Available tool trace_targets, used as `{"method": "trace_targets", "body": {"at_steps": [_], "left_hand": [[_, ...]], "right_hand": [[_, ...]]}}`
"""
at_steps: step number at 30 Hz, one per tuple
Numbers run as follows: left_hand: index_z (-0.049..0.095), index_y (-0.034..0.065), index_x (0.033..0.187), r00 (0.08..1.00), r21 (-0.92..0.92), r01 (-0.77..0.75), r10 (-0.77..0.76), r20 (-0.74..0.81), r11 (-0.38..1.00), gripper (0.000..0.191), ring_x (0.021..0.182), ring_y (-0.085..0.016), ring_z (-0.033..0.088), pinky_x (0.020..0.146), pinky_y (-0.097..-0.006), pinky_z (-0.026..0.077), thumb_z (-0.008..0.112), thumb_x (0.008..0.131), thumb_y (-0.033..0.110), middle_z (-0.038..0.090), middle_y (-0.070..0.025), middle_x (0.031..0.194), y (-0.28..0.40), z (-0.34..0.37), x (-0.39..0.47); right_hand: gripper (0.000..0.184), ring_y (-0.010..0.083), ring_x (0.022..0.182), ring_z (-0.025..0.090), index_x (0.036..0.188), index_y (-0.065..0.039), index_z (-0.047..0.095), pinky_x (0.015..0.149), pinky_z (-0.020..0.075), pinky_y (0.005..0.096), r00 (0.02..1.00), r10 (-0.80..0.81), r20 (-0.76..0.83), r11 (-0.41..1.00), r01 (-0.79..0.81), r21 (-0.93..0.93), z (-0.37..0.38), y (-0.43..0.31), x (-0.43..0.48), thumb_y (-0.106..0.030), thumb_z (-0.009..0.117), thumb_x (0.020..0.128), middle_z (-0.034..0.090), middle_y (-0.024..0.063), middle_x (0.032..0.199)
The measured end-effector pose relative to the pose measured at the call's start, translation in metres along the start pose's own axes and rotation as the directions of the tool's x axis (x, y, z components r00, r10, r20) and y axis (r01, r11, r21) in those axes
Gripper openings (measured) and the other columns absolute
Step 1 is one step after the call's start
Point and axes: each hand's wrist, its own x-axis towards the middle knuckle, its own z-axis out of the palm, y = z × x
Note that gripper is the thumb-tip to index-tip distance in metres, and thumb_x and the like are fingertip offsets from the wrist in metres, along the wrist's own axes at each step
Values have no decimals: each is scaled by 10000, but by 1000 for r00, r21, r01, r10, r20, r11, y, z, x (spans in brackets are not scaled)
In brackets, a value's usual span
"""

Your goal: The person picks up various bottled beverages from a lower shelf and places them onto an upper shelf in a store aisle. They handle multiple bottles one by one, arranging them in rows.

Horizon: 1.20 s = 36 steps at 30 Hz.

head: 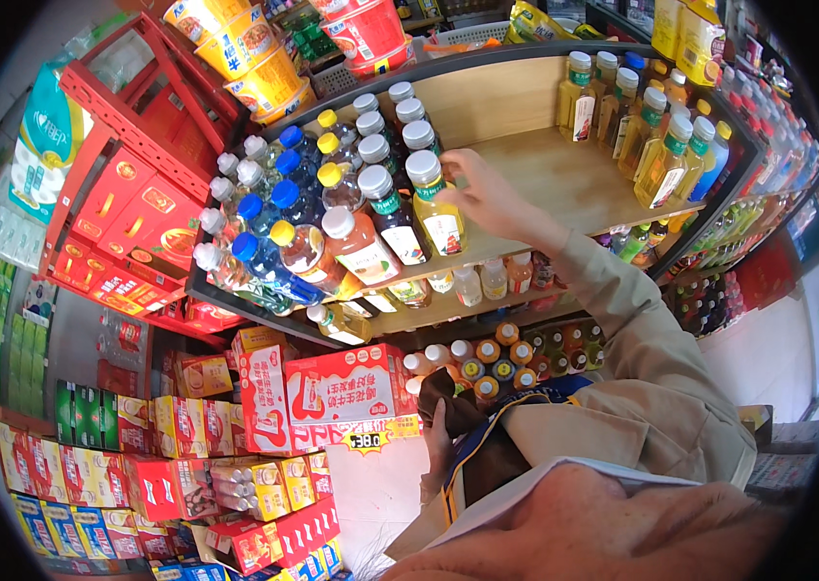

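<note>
My right hand (478, 190) reaches over the top wooden shelf (518, 181), fingers curved beside the white cap and neck of a bottle of yellow tea (438, 210); whether they touch it cannot be told. That bottle stands upright at the front of a row of white-capped bottles. Left of it stand a dark tea bottle (395, 225) and a pinkish juice bottle (360, 247). Lower down, near my body, my left hand (438, 432) is closed around a bunched dark brown cloth (447, 396). Part of that hand is hidden by the cloth.
Blue-capped bottles (275, 269) and yellow-capped bottles fill the shelf's left end; more tea bottles (660, 163) stand at its right. The dark shelf rim (482, 62) runs behind. Instant noodle tubs (249, 58) stand beyond. Red-and-white cartons (340, 385) are stacked below, left of my left hand.
</note>
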Motion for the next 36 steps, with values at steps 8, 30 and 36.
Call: {"method": "trace_targets", "body": {"at_steps": [8, 30, 36], "left_hand": [[543, 6, 1333, 999, 31, -51, 51, 4, 998, 554, 1059, -205, 649, 902, -323, 540, 701, 920, 340, 639, -127, 1221, -20, -6, 31], [546, 7, 1330, 995, -24, -89, 88, -51, 996, 544, 1079, -220, 632, 904, -341, 538, 667, 939, 365, 625, -127, 1237, -55, -18, 41], [550, 15, 1324, 987, -105, -155, 149, -60, 982, 530, 1058, -224, 639, 898, -348, 540, 663, 941, 363, 632, -123, 1219, -59, -9, 31]], "right_hand": [[319, 455, 907, 644, 1166, 48, 512, 746, 515, 509, 933, 250, 260, 952, -187, -242, -2, 52, 15, -120, 549, 897, 660, 292, 933], [516, 466, 1058, 602, 1356, -88, 387, 886, 498, 509, 965, -45, -259, 733, -144, -664, -209, 176, 77, -208, 613, 907, 636, 294, 1106], [419, 445, 984, 627, 1217, -36, 428, 831, 505, 516, 981, -116, -153, 776, -6, -631, -157, 147, 93, -229, 620, 898, 659, 267, 1025]]}}
